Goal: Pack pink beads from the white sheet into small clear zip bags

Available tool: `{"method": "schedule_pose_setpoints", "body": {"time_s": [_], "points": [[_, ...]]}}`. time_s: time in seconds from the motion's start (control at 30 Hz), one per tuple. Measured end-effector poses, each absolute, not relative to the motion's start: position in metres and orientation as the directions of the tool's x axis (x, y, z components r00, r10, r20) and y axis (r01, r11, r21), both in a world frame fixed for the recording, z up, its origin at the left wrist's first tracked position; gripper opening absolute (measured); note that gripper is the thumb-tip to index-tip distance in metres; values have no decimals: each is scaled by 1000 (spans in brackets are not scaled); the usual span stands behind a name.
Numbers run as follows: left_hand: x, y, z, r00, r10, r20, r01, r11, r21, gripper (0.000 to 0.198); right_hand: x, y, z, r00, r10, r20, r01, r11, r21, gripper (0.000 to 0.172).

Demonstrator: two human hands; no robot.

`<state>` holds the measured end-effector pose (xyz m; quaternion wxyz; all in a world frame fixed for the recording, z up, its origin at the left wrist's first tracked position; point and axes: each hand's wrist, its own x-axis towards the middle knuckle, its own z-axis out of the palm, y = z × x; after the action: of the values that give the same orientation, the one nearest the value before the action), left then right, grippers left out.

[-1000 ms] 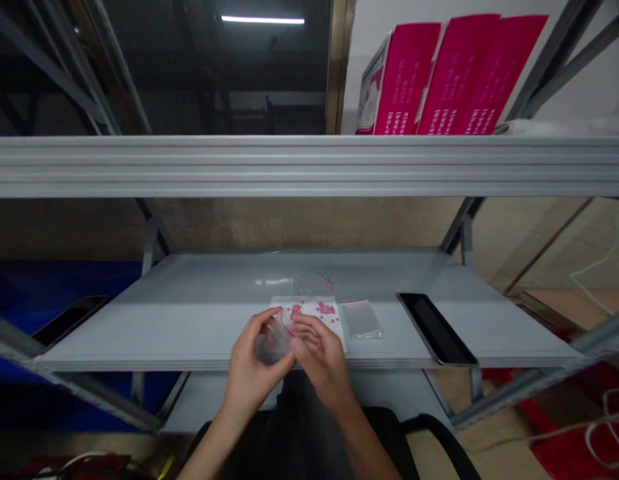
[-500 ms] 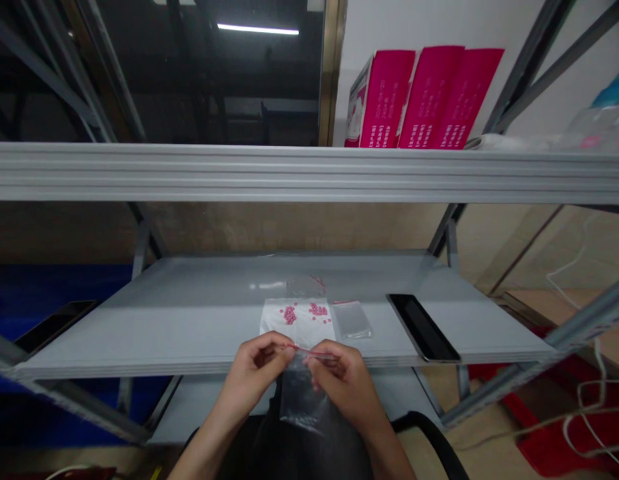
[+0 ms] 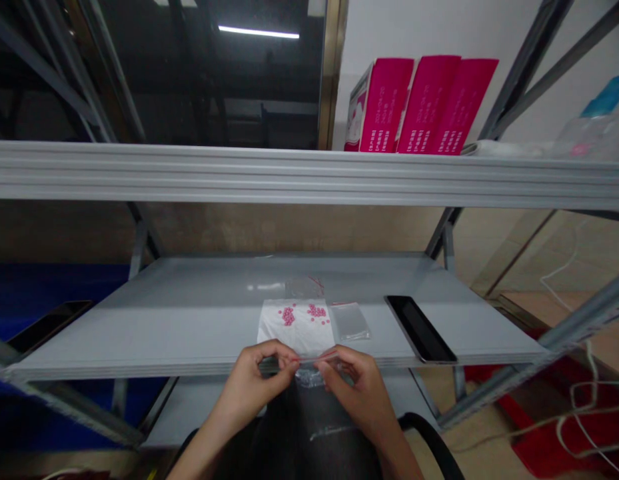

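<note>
Pinching the red-striped mouth of a clear bag [image 3: 310, 375], the left hand [image 3: 256, 380] and right hand [image 3: 359, 383] each have a grip closed on it, at the front edge of the shelf [image 3: 179, 320]. Judged light, limp and slippery; the stiffer seal strip is the sound hold. Beyond lie a white sheet [image 3: 294, 331] carrying pink beads [image 3: 289, 315], a spare bag [image 3: 350, 321] and a phone [image 3: 420, 329].
</note>
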<state>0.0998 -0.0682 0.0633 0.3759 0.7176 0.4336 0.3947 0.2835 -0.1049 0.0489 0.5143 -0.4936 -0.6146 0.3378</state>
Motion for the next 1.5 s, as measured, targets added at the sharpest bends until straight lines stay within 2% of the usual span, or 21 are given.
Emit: {"method": "schedule_pose_setpoints", "body": {"time_s": [0.23,0.33,0.43,0.5,0.67,0.97,1.23,1.5], "points": [[101,-70,66,278,915,293,338,-379,861,11,287,-110,48,4,950,312,331,293,-897,20],[100,-71,66,276,904,326,364,-412,835,14,290,-110,50,-13,941,338,304,326,-895,11],[101,-74,67,321,877,356,379,-464,801,15,291,-110,55,-8,907,421,310,402,-862,30],[102,-77,68,359,857,370,392,-498,773,14,290,-110,60,-23,879,476,329,456,-827,34],[105,-82,70,401,815,418,427,-570,702,13,284,-111,66,-52,876,480,403,458,-793,23],[107,-84,68,425,764,486,469,-644,604,14,279,-111,62,-70,883,465,419,449,-789,18],[107,-86,66,428,761,488,476,-649,594,15,276,-107,60,-66,848,526,389,507,-769,20],[106,-82,65,419,765,489,471,-644,603,15,280,-106,59,-71,847,526,357,514,-780,19]]}}
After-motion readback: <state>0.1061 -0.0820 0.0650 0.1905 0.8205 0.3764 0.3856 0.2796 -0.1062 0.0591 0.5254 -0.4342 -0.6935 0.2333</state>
